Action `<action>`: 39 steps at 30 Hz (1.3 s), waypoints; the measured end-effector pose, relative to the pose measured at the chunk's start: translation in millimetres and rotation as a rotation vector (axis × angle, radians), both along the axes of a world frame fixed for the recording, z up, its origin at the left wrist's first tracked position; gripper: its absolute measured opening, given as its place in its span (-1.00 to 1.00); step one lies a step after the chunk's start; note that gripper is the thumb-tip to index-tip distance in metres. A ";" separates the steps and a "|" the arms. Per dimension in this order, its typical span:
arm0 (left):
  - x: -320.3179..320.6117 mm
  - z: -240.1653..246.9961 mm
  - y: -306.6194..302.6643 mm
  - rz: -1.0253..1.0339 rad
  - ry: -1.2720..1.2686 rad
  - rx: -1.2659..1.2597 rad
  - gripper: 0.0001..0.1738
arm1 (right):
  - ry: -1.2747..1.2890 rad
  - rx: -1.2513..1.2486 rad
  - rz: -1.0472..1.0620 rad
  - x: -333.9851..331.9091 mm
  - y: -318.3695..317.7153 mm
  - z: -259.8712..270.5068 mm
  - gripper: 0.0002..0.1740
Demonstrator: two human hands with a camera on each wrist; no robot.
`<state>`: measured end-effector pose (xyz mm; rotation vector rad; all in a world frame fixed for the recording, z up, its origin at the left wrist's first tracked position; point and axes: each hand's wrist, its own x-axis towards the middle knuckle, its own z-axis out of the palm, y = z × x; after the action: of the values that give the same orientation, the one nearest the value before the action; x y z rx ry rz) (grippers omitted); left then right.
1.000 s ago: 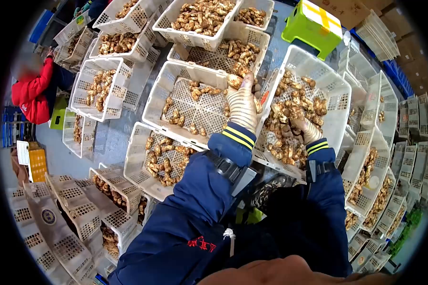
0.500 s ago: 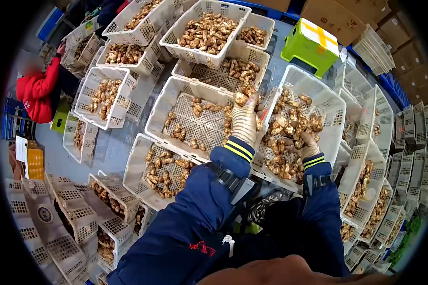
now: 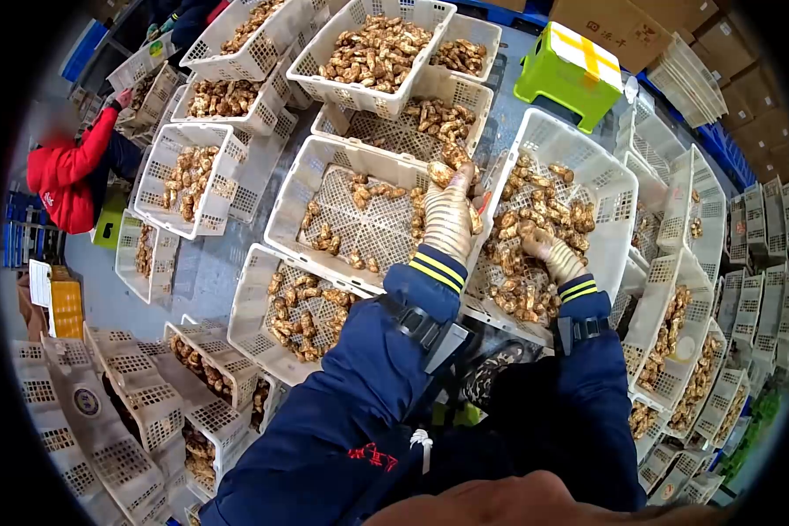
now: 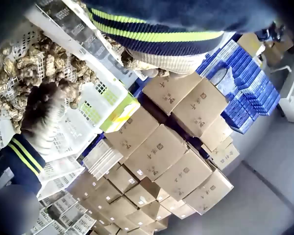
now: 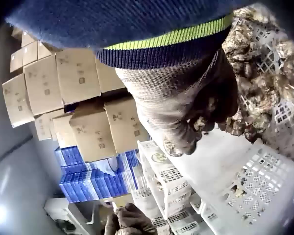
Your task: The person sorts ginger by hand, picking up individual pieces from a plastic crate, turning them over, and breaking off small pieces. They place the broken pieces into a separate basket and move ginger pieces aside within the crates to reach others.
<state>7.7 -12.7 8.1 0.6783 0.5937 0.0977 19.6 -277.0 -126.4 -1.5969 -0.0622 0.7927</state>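
Note:
Brown knobbly mushrooms [image 3: 535, 298] lie in a white perforated crate [image 3: 618, 188]. Over its left rim, my gloved left hand [image 3: 448, 215] grips mushrooms [image 3: 439, 174], which show past its fingers; in the left wrist view that hand [image 4: 169, 61] is mostly cut off. Inside the crate, my gloved right hand [image 3: 552, 252] has its fingers curled at a mushroom [image 3: 526, 230]. The right wrist view shows the same hand [image 5: 171, 100] with bent fingers round a small brown piece [image 5: 203, 123], partly in shadow.
Left of my left hand sits a crate [image 3: 289, 241] with scattered mushrooms; a fuller crate [image 3: 440, 31] stands behind. A green stool [image 3: 548, 79] and cartons [image 3: 609, 26] are at the back. Crates flank both sides. A person in red [image 3: 74, 167] is far left.
My right hand has shifted left within the crate, its fingers now at a mushroom near the middle. My left hand keeps its grip in nearly the same place.

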 end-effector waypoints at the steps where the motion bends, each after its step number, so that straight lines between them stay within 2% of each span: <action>1: -0.6 0.2 0.6 -0.010 0.009 0.005 -0.78 | 0.131 0.154 -0.076 -1.2 4.0 11.7 -0.47; 3: -2.0 1.1 1.9 -0.030 0.009 -0.001 -0.77 | 0.223 0.301 -0.215 -7.3 15.6 37.0 -0.53; 6: -1.8 1.0 2.4 -0.046 0.001 0.005 -0.75 | 0.273 0.284 -0.386 -19.8 35.4 80.2 -0.52; 10: 0.3 0.2 -0.6 -0.006 0.002 0.017 -0.75 | 0.313 0.335 -0.309 -19.2 31.6 86.4 -0.48; 14: -0.6 -0.5 -0.3 -0.009 -0.025 -0.003 -0.74 | 0.195 0.366 -0.252 -17.7 36.3 86.1 -0.49; 18: -2.7 5.9 0.1 -0.024 0.009 0.001 -0.73 | 0.170 0.288 -0.320 -18.8 35.8 80.0 -0.48; 19: -3.0 7.7 0.8 -0.035 0.020 0.002 -0.73 | 0.135 0.280 -0.247 -16.2 37.7 82.1 -0.47; 20: -4.0 9.5 0.9 -0.042 0.025 0.005 -0.72 | 0.101 0.273 -0.173 -13.1 40.0 84.3 -0.46; 24: -5.2 11.6 -2.6 -0.048 0.042 0.060 -0.68 | 0.020 0.210 -0.237 -13.6 53.9 74.0 -0.20; 25: -5.3 9.5 -3.5 -0.070 0.018 0.063 -0.68 | 0.017 0.191 -0.255 -13.6 54.9 71.1 -0.07; 28: -4.7 10.9 -3.3 -0.114 0.056 0.083 -0.68 | 0.004 0.177 -0.237 -14.4 55.8 72.0 -0.05; 31: -5.4 11.4 -4.0 -0.148 0.029 0.088 -0.68 | -0.001 0.191 -0.274 -11.7 57.3 74.8 -0.11; 32: -6.6 10.3 -4.5 -0.203 -0.017 0.105 -0.68 | -0.004 0.191 -0.300 -11.8 56.5 76.6 -0.13; 34: -9.1 11.2 -8.0 -0.323 -0.115 0.136 -0.67 | -0.033 0.288 -0.370 -17.2 58.2 93.4 -0.35; 36: -15.4 17.8 -15.0 -0.456 -0.181 0.054 -0.65 | -0.036 0.364 -0.435 -28.9 58.4 113.4 -0.43; 38: -19.0 18.9 -25.1 -0.551 -0.308 0.015 -0.66 | -0.078 0.426 -0.588 -49.4 61.8 136.9 -0.46; 39: -18.2 15.2 -26.6 -0.640 -0.313 0.064 -0.66 | -0.060 0.421 -0.524 -53.0 49.2 135.7 -0.46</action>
<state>-10.4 -39.3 23.3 0.8672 0.0556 -0.3698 -33.4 -227.8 9.3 -1.1584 0.1355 0.2949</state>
